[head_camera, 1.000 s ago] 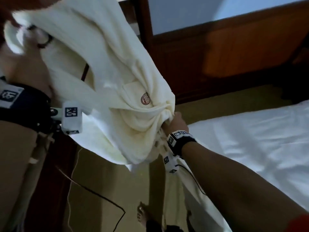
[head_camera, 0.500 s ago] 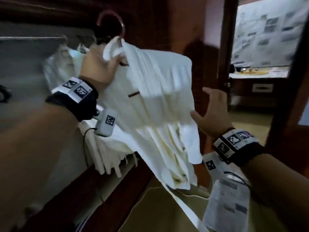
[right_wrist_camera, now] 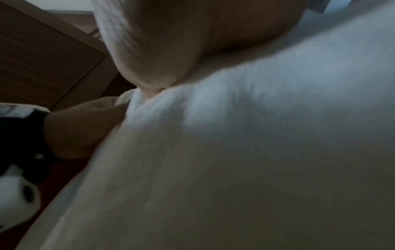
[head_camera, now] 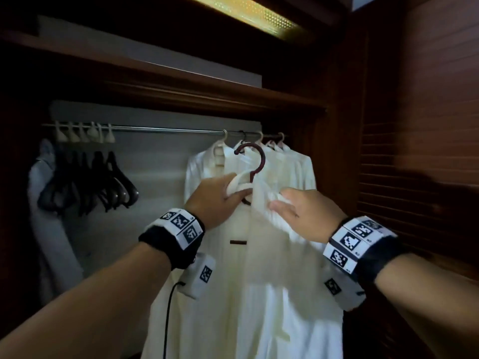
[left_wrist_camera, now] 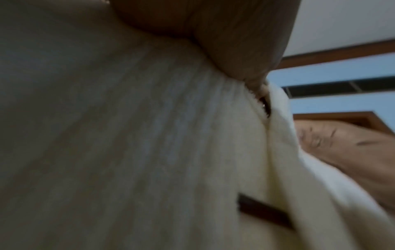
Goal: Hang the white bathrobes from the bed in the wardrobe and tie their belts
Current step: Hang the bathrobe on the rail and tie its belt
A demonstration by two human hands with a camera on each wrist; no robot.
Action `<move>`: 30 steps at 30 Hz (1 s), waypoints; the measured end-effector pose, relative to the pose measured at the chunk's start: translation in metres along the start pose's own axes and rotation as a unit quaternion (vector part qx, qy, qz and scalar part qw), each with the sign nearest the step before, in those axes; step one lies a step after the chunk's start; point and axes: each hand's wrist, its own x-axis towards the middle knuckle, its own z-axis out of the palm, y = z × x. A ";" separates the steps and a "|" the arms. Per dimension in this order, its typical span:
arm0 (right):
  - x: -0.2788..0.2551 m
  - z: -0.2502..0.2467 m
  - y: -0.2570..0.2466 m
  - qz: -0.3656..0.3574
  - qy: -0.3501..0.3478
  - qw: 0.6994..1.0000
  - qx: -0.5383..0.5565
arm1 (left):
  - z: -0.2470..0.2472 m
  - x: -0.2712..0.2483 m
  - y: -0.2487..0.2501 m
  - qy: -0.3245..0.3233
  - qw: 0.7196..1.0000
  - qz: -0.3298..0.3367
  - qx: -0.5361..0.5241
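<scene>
My left hand (head_camera: 215, 195) grips robe (head_camera: 259, 281) and hook (head_camera: 255, 161), right hand (head_camera: 308, 211) pinches its shoulder; the hook may miss the crowded far rail (head_camera: 168, 129), dropping it.

dark bare hangers (head_camera: 116, 182) hang bunched beside a grey garment (head_camera: 41, 216), under a lit ceiling panel (head_camera: 248, 16).

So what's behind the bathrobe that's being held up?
More white robes hanging from the rail on pale hangers, with the wardrobe's back panel beyond. The held bathrobe covers their lower parts, so their belts cannot be seen.
</scene>
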 end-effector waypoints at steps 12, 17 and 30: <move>0.177 0.087 0.044 -0.046 0.048 0.998 -0.002 | 0.017 0.080 -0.097 0.027 0.927 -0.127 0.351; 0.241 0.128 0.037 -0.060 0.046 0.996 -0.042 | 0.052 0.120 -0.125 0.061 0.954 -0.168 0.241; 0.475 0.213 0.032 0.056 0.003 0.998 -0.042 | 0.029 0.253 -0.375 -0.047 0.936 -0.254 0.239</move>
